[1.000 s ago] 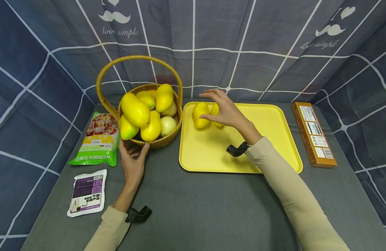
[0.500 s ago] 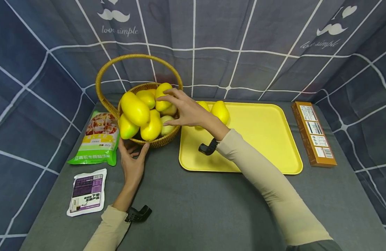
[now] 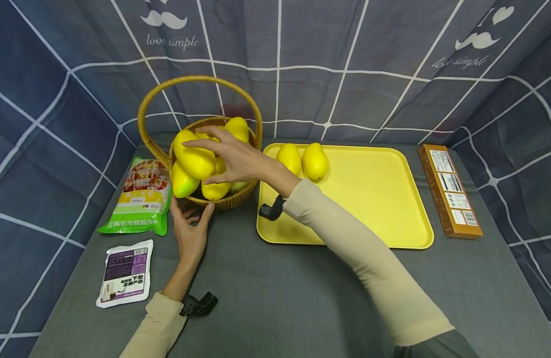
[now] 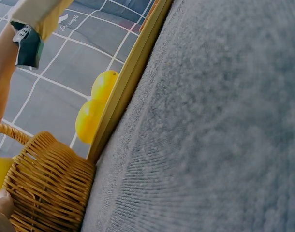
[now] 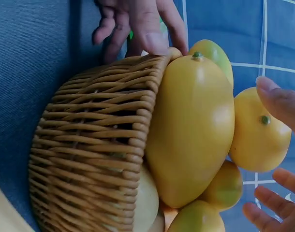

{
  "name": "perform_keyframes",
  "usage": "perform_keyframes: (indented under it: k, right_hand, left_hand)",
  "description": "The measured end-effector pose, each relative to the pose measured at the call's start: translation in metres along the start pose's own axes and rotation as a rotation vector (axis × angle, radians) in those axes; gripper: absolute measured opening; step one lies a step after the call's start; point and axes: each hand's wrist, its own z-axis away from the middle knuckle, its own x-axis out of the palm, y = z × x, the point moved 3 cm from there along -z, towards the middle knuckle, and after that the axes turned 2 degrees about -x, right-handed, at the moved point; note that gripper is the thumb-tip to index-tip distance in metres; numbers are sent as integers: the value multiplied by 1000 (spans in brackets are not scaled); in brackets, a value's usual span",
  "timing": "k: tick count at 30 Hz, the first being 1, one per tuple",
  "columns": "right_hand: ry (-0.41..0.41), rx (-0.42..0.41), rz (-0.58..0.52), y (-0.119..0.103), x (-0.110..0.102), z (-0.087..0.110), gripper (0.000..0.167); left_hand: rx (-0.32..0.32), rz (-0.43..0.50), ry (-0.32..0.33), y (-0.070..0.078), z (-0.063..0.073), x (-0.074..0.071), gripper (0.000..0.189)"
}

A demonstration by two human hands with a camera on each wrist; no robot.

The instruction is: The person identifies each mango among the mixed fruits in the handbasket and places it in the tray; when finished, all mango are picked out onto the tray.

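A wicker basket (image 3: pixel 232 201) with a tall arched handle (image 3: pixel 199 78) holds several yellow mangoes and a pale round fruit (image 5: pixel 146 198). My left hand (image 3: pixel 189 237) holds the basket at its front, with the thumb (image 4: pixel 3 203) at the rim. Over the fruit, my right hand (image 3: pixel 235 156) has its thumb and fingers spread apart. It hovers about the upper left mango (image 3: pixel 190 154). In the right wrist view that mango (image 5: pixel 258 137) lies between the thumb and the fingertips, with gaps showing. A big mango (image 5: pixel 191 130) leans at the rim.
A yellow tray (image 3: pixel 360 199) right of the basket bears two mangoes (image 3: pixel 315 161). A green food bag (image 3: pixel 138 199) lies beside the basket on the left, with a white and purple pouch (image 3: pixel 125 273) nearer. A brown box (image 3: pixel 450 191) lies right of the tray.
My right hand has moved left from above the tray to over the basket, its fingers still spread. The two mangoes on the tray now show fully. My left hand stays at the basket.
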Motion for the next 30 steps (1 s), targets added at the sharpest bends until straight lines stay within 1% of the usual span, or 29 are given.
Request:
perform_keyframes:
  k: [10, 16, 24, 30]
  right_hand:
    - [-29, -30, 19, -5, 2, -8, 73]
    - [-32, -21, 7, -7, 4, -9, 71]
    - [-8, 4, 0, -6, 5, -7, 71]
    - [44, -2, -30, -8, 2, -1, 71]
  left_hand:
    - [0, 6, -3, 2, 1, 0, 88]
    - [-6, -6, 5, 1, 1, 0, 89]
    - [-4, 0, 7, 1, 1, 0, 88]
    - [-7, -5, 4, 2, 1, 0, 88]
